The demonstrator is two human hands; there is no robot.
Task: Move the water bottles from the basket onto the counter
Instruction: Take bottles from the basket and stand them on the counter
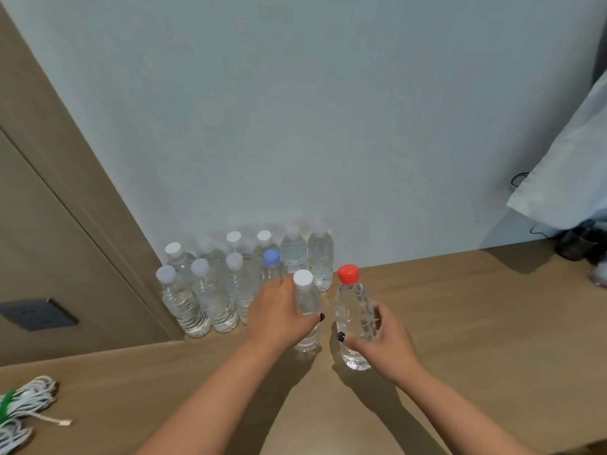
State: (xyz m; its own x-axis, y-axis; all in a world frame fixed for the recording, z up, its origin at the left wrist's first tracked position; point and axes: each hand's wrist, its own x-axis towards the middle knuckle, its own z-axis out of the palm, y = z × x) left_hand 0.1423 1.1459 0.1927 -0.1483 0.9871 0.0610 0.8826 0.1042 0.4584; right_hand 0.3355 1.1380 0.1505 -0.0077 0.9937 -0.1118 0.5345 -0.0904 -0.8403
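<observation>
Two clear water bottles stand upright on the wooden counter (460,323), side by side. My left hand (279,316) is wrapped around the white-capped bottle (305,300). My right hand (381,343) grips the red-capped bottle (353,310) around its lower body. Behind them, against the wall, several more bottles (213,290) stand in rows, most with white caps and one with a blue cap (271,257). No basket is in view.
A coiled white cable with a green tie (23,408) lies at the counter's near left. A brown panel with a dark wall socket (37,313) closes the left side. Pale cloth (565,165) hangs at the right above dark objects (581,241).
</observation>
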